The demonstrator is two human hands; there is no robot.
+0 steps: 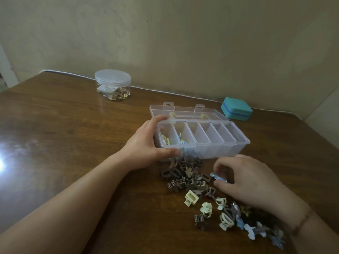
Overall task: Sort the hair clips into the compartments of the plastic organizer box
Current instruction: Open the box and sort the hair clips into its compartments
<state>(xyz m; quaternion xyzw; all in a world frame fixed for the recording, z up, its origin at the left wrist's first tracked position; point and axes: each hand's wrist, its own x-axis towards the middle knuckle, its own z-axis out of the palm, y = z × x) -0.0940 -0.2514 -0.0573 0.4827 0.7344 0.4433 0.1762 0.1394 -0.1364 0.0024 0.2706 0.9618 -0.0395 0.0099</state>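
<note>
A clear plastic organizer box (236,146) stands open on the wooden table, with several compartments in a row. Cream clips lie in the leftmost compartment and blue clips in the one beside it; the others look empty. My left hand (146,143) grips the box's left end, thumb on the front wall and fingers over the rim. My right hand (247,180) pinches a light blue hair clip (218,177) just above the pile. Brown hair clips (185,176) are heaped in front of the box. Cream clips (191,197) and more blue clips (256,230) lie nearer me.
A round clear jar (113,85) with a lid holds small clips at the back left. A teal case (236,108) sits at the back right near the wall. The box's lid (187,111) lies open behind the box. The table edge runs along the wall.
</note>
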